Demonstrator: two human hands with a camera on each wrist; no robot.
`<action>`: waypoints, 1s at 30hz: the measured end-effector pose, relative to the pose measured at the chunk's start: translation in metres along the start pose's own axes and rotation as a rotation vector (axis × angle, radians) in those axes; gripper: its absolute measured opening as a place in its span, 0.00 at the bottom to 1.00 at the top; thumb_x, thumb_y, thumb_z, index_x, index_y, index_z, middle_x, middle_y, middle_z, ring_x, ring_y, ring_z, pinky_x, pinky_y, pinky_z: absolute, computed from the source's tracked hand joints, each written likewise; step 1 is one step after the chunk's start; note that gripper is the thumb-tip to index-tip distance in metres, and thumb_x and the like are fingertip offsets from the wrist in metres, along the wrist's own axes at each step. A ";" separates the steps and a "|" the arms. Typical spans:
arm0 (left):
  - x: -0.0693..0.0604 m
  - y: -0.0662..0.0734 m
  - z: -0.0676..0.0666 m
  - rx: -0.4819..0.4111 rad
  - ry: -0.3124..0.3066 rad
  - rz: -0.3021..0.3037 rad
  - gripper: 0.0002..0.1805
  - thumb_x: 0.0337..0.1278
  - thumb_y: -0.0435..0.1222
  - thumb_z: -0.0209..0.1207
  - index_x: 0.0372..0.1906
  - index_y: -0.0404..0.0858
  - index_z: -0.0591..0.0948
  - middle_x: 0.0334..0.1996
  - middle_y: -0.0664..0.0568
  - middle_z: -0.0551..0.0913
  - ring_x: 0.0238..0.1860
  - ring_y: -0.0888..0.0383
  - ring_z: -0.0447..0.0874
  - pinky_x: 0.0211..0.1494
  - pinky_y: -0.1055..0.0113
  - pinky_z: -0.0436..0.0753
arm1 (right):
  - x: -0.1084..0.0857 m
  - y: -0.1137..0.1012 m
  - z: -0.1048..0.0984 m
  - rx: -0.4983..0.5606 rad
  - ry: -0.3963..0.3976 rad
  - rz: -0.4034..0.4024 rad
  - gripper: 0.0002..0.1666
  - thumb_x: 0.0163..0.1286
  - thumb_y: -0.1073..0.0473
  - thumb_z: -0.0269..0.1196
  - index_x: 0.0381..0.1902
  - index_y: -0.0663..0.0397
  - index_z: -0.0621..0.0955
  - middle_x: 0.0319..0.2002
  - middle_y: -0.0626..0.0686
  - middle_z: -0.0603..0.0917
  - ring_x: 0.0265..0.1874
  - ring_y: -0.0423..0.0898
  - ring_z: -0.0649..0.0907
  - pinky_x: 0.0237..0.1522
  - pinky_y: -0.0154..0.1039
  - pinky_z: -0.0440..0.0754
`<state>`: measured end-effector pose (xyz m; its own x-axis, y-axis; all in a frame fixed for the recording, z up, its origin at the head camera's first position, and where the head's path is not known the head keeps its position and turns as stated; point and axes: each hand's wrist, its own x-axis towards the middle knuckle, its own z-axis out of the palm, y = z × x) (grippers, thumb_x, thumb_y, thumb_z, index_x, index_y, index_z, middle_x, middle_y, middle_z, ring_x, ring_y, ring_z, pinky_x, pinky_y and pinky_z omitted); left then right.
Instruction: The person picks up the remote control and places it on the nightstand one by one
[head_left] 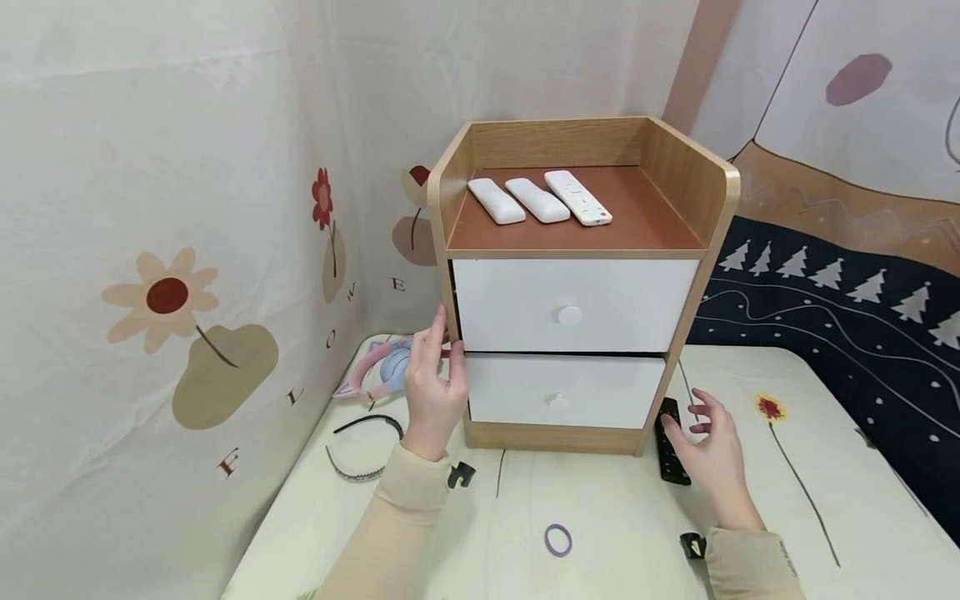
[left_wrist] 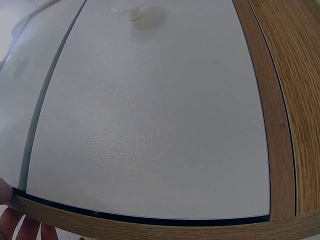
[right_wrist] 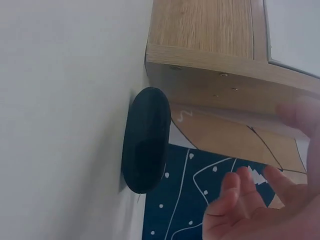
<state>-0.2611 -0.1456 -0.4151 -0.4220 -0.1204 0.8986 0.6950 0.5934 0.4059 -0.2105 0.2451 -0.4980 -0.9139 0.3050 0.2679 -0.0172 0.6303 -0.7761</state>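
Note:
A small wood-grain cabinet [head_left: 555, 437] has a white upper drawer [head_left: 510, 304] and a white lower drawer [head_left: 517, 392], each with a round knob. At its left edge, my left hand [head_left: 435, 400] touches the cabinet, thumb at the front and fairly straight fingers along the side. The left wrist view shows the fingers beyond the side panel's edge. My right hand [head_left: 708, 454] hovers beside a black remote control [head_left: 670, 450] at the cabinet's right, fingers loosely bent and holding nothing. In the right wrist view, the remote [right_wrist: 146, 140] stands apart from the fingers.
On the cabinet's brown top lie two smooth white oblong objects [head_left: 497, 202] and a white remote [head_left: 577, 198] with buttons. Pink and blue cat-ear headphones [head_left: 382, 369] and a black headband [head_left: 367, 475] lie left. A purple ring [head_left: 558, 540] lies in front.

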 end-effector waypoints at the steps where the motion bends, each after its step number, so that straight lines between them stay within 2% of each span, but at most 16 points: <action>1: 0.000 0.000 0.000 0.001 -0.002 -0.001 0.30 0.78 0.27 0.60 0.80 0.31 0.73 0.49 0.35 0.82 0.47 0.43 0.88 0.44 0.50 0.93 | 0.000 0.002 0.001 -0.007 -0.012 -0.002 0.43 0.78 0.53 0.69 0.83 0.60 0.66 0.66 0.69 0.79 0.52 0.61 0.83 0.42 0.27 0.73; 7: 0.001 0.000 -0.001 0.004 0.000 0.002 0.30 0.77 0.26 0.60 0.80 0.32 0.73 0.49 0.34 0.82 0.46 0.43 0.88 0.44 0.50 0.92 | 0.000 0.011 0.004 -0.062 -0.065 -0.040 0.47 0.76 0.51 0.71 0.83 0.63 0.65 0.65 0.71 0.77 0.50 0.63 0.83 0.43 0.37 0.77; 11: 0.000 0.001 0.000 0.003 -0.001 0.005 0.31 0.76 0.26 0.61 0.80 0.32 0.73 0.49 0.35 0.83 0.45 0.43 0.88 0.43 0.50 0.92 | 0.000 0.013 0.002 -0.119 -0.125 -0.012 0.51 0.75 0.48 0.71 0.84 0.64 0.63 0.66 0.74 0.75 0.51 0.67 0.84 0.44 0.45 0.80; 15: 0.000 0.001 -0.001 0.003 -0.005 -0.001 0.30 0.77 0.26 0.61 0.80 0.32 0.73 0.49 0.34 0.82 0.45 0.43 0.89 0.43 0.50 0.92 | 0.002 0.015 0.000 -0.154 -0.238 0.053 0.57 0.75 0.42 0.70 0.87 0.64 0.57 0.71 0.80 0.70 0.57 0.72 0.82 0.51 0.58 0.85; 20: 0.001 0.001 -0.001 0.002 -0.002 0.001 0.30 0.77 0.26 0.61 0.80 0.32 0.73 0.49 0.34 0.82 0.45 0.42 0.88 0.43 0.50 0.92 | 0.004 0.018 -0.001 -0.194 -0.361 0.099 0.63 0.74 0.37 0.70 0.88 0.65 0.53 0.73 0.86 0.65 0.70 0.79 0.73 0.64 0.74 0.82; 24: 0.000 0.001 -0.001 0.001 -0.004 0.001 0.30 0.77 0.27 0.61 0.80 0.32 0.73 0.49 0.34 0.83 0.46 0.42 0.88 0.44 0.50 0.92 | 0.005 0.020 0.000 -0.228 -0.402 0.112 0.65 0.73 0.36 0.71 0.88 0.65 0.52 0.71 0.86 0.67 0.71 0.80 0.72 0.64 0.74 0.82; 30: 0.000 0.001 -0.001 0.000 -0.009 -0.005 0.30 0.78 0.27 0.60 0.80 0.31 0.73 0.49 0.34 0.83 0.47 0.42 0.88 0.45 0.50 0.93 | 0.006 0.022 0.000 -0.251 -0.422 0.108 0.65 0.70 0.36 0.74 0.87 0.66 0.56 0.64 0.84 0.74 0.61 0.73 0.79 0.57 0.69 0.84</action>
<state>-0.2601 -0.1461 -0.4144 -0.4307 -0.1162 0.8950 0.6929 0.5928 0.4104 -0.2166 0.2604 -0.5138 -0.9903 0.0951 -0.1012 0.1373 0.7792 -0.6115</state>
